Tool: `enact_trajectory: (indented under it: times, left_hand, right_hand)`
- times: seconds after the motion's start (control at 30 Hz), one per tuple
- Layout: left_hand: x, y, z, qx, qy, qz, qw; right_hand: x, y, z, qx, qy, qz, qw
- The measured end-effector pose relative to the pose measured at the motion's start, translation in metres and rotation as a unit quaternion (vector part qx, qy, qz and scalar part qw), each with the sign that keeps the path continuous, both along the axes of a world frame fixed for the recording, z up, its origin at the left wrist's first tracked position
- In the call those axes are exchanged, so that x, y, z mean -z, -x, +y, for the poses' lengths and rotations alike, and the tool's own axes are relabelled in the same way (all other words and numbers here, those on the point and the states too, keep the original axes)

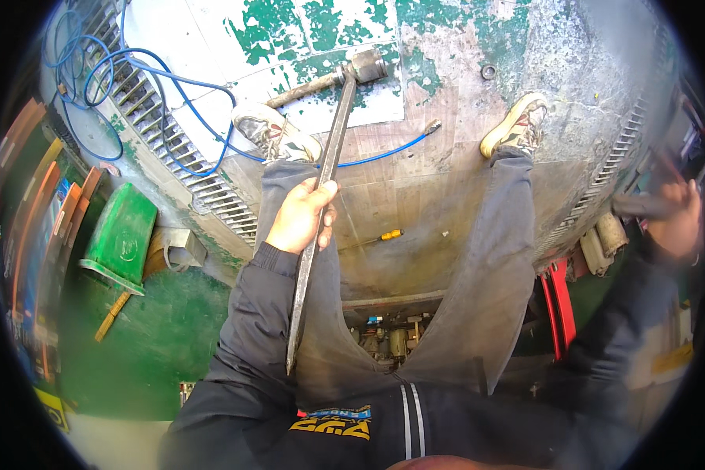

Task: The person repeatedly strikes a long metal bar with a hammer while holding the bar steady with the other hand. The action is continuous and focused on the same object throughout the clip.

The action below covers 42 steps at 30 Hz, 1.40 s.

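Over scuffed floor (439, 168), the left hand (299, 218) grips a metal bar (309, 258) from seven to twelve o'clock; right hand (676, 225), at three, clutches a blurred dark object (641, 207); slack hold risks dropping the metal bar

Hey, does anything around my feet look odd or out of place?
Yes. Green paint on the floor is patchy, with pale areas showing, so it looks worn. The blue hose sprawls in loose loops over the left grating, its end lying between the shoes: untidy.

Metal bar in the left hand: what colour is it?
The metal bar is dull grey; it shows best in the head view.
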<state>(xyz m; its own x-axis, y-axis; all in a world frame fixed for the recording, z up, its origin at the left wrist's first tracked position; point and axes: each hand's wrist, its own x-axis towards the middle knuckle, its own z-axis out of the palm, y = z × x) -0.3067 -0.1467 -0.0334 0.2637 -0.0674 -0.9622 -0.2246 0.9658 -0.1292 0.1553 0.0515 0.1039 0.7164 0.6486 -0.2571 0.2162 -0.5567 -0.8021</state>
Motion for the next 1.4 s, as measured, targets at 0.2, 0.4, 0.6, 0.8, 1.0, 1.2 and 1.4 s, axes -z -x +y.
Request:
enact_trajectory:
  times: [0.2,0.4,0.6,0.8,1.0,1.2,1.4]
  left_hand:
    - [-0.018,0.012,0.012,0.108,-0.001,-0.035,0.994]
    - [-0.041,0.009,-0.028,0.120,0.013,-0.050,0.991]
    - [-0.034,0.015,-0.040,-0.033,-0.052,0.010,0.998]
    - [-0.027,0.023,-0.046,-0.065,-0.050,0.058,0.995]
    - [-0.020,0.017,-0.052,-0.070,-0.063,0.091,0.991]
    - [-0.015,0.006,-0.043,-0.072,-0.066,0.086,0.992]
    - [-0.011,-0.002,-0.042,-0.068,-0.076,0.095,0.990]
  right_hand:
    - [0.158,0.245,-0.175,-0.247,0.383,0.443,0.772]
    - [0.118,0.239,-0.230,-0.186,0.409,0.545,0.708]
    - [0.164,0.162,-0.155,-0.174,0.419,0.332,0.827]
    - [0.299,0.054,-0.101,-0.200,0.342,0.305,0.866]
    - [0.361,0.054,-0.110,-0.355,0.410,-0.114,0.833]
    - [0.381,0.174,-0.109,-0.295,0.477,0.232,0.795]
    - [0.405,0.266,-0.107,-0.139,0.484,0.375,0.778]
